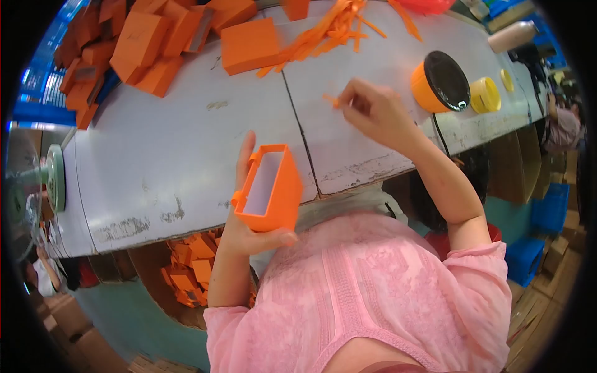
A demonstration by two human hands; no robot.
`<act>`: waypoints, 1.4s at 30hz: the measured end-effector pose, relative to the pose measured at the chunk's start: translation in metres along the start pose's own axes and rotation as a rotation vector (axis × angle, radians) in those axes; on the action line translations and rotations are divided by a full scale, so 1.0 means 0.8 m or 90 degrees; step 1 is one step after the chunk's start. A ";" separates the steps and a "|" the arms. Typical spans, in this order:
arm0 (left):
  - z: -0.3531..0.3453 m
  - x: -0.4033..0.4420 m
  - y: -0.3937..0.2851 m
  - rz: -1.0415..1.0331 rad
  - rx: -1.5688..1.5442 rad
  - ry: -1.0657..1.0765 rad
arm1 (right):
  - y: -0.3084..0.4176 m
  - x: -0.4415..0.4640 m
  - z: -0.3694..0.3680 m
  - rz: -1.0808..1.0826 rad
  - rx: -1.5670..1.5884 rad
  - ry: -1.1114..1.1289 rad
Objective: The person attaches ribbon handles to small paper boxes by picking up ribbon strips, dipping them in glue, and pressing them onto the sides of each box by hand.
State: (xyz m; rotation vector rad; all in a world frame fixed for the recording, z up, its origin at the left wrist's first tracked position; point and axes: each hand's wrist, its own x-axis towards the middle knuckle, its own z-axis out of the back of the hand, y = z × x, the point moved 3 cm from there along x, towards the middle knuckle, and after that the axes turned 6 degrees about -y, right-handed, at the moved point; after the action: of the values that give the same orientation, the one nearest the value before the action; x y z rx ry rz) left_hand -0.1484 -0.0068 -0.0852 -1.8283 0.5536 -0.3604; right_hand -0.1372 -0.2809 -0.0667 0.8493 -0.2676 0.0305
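Above a scuffed tabletop point(168, 149), my left grip point(241, 235) is holding a hollow orange box point(285, 198), my right grip point(380, 117) a strip point(330, 99).

A long, pale worktable point(155, 143) runs across the room, its top crossed by dark seams and scuffed grey along the near edge. Under it I see green floor point(146, 326). Over to the right, blue bins point(523, 260) stand near brown cardboard point(544, 317); more cardboard boxes point(68, 314) sit at the lower left. A green fan base point(56, 178) rests at the table's left end, and bright light glints around blue crates point(40, 112) behind.
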 end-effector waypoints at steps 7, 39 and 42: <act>0.028 -0.001 -0.002 -0.055 0.058 -0.036 | -0.008 -0.166 0.162 -0.382 0.310 -0.113; 0.018 -0.029 -0.042 -0.043 -0.005 -0.075 | -0.044 0.124 -0.056 0.229 -0.243 -0.202; 0.024 -0.037 -0.042 -0.026 -0.022 -0.125 | -0.040 0.127 -0.041 0.190 -0.258 -0.072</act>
State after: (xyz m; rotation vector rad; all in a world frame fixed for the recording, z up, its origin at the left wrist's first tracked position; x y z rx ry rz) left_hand -0.1574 0.0335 -0.0587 -1.8847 0.3897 -0.1973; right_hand -0.0279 -0.2856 -0.0860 0.4040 -0.4876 0.2014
